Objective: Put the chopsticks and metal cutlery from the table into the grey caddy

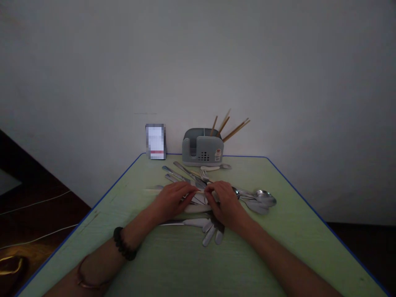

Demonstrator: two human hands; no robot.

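Holder (210,144) placed at far edge of table (173,266) | phone (156,140) stood to holder's left | chopsticks (236,130) set in holder's right side | cutlery (196,208) spread before holder | spoons (265,199) laid rightmost

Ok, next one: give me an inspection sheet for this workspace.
Surface: green table, blue edging.
Job's things: thin stick between the hands; metal cutlery strewn beneath and around; grey caddy holding chopsticks.
Clutter: propped device, screen pixelated.
Hands: left hand and right hand close together, both pinching the stick.
Cables: two pale cords, left of the table.
Surroundings: plain wall behind.
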